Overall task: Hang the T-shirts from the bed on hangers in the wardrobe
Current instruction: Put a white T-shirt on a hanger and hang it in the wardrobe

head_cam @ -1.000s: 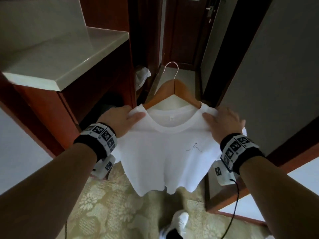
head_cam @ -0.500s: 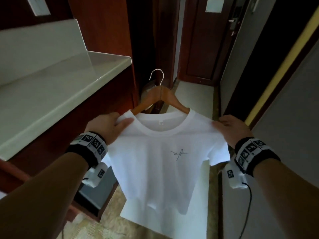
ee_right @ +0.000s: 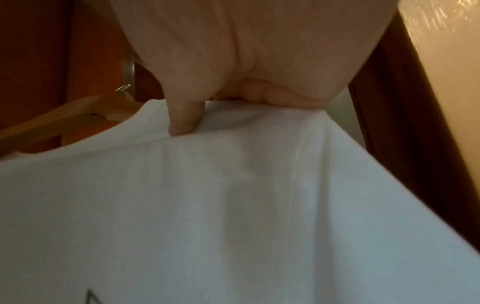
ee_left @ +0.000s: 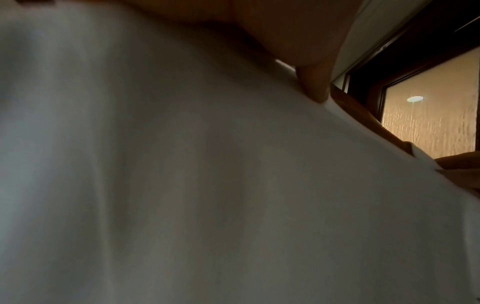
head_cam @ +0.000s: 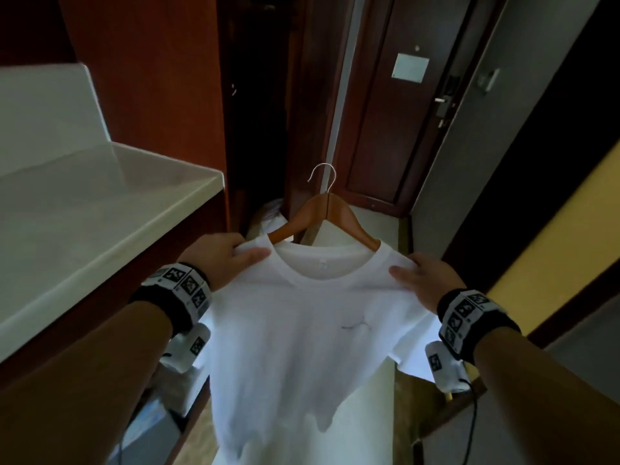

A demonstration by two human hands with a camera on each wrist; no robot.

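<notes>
A white T-shirt (head_cam: 295,333) hangs on a wooden hanger (head_cam: 323,216), carried in the air in front of the person, with the hanger as the point to place everything else from. The hanger's two arms run into the shirt's neck opening, and its metal hook (head_cam: 322,177) stands up above the collar, free of any rail. The left hand (head_cam: 218,255) grips the shirt's shoulder just left of the hanger, thumb laid on top of the cloth and fingers curled beneath it. The right hand (head_cam: 424,278) grips the opposite shoulder just right of the hanger; the right wrist view shows the thumb (ee_right: 185,118) pressed into the bunched fabric. So each grip is closed on the T-shirt, one at each shoulder. The shirt's body drapes down below the hanger, with a small dark mark (head_cam: 355,325) on the chest. Behind and left of the hanger stands the dark open wardrobe (head_cam: 258,105). Further left lies a pale surface (head_cam: 100,209) over reddish wood. Behind the hanger to the right is a brown door (head_cam: 402,112) with a handle.
</notes>
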